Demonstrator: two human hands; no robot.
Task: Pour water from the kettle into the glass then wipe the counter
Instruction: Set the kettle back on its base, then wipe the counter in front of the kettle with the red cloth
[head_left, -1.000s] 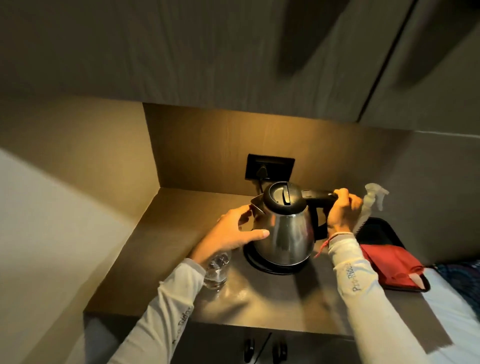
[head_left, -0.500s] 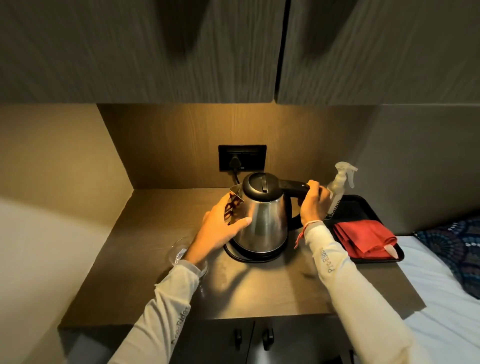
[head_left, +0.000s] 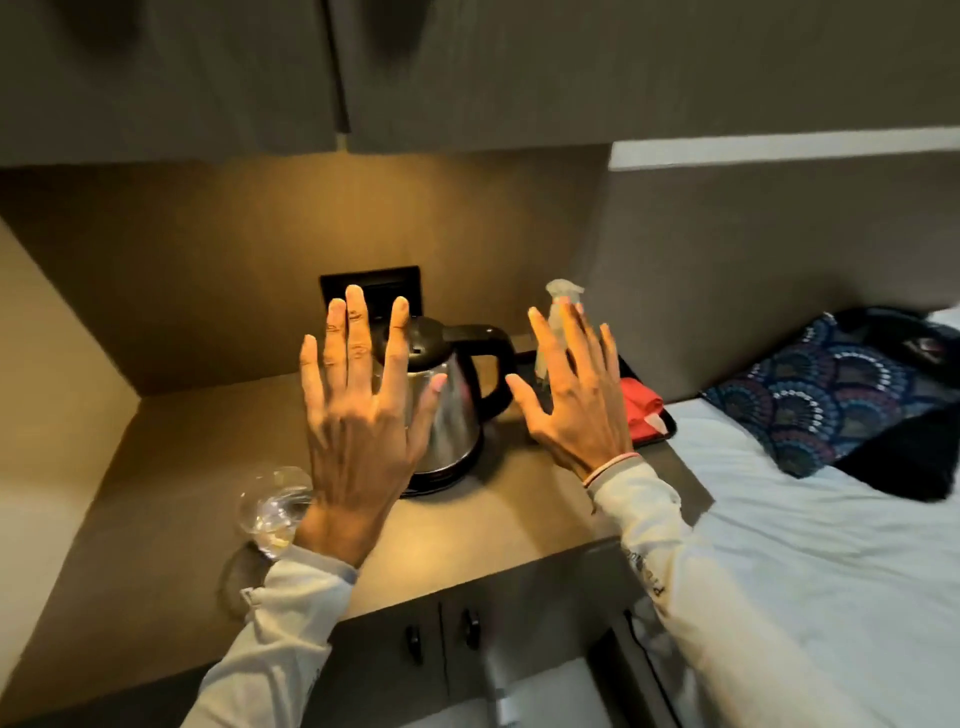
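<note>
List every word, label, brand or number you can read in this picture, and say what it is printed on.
Right sleeve: dark lettering along the forearm, too blurred and turned to read.
Left sleeve: a few dark marks near its edge, unreadable.
Kettle, glass, spray bottle: no text visible.

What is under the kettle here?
The kettle stands on a dark round base on the counter. The left hand, raised in front, covers the base's left part.
</note>
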